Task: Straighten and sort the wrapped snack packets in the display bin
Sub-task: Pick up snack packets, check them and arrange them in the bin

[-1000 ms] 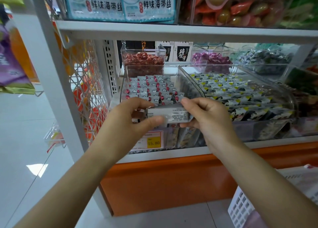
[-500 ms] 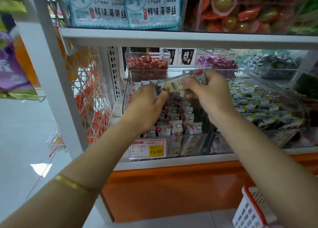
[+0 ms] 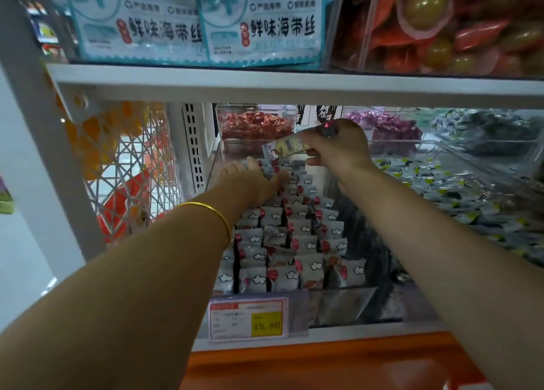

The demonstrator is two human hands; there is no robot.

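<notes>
We see the grey wrapped snack packets printed with white clouds and red dots standing on edge in several close rows that fill the left part of the clear plastic display bin; a few in the middle rows lean askew. A small bundle of the same packets is held in the air over the far end of the bin, pinched between the thumb and curled fingers of the right hand. The left hand reaches to the back rows with its fingers stretched forward and lying on the packet tops, thumb spread to the right, grasping nothing that we can make out. A thin gold bangle circles the left wrist. On the bin's front hangs a white and red price tag with a yellow panel. Just to the right lies a second clear bin of green, yellow and black packets. Behind stand clear boxes of red wrapped sweets and purple wrapped sweets. Above runs a white metal shelf carrying pale blue seaweed bags, and a white wire mesh panel closes the left side.
</notes>
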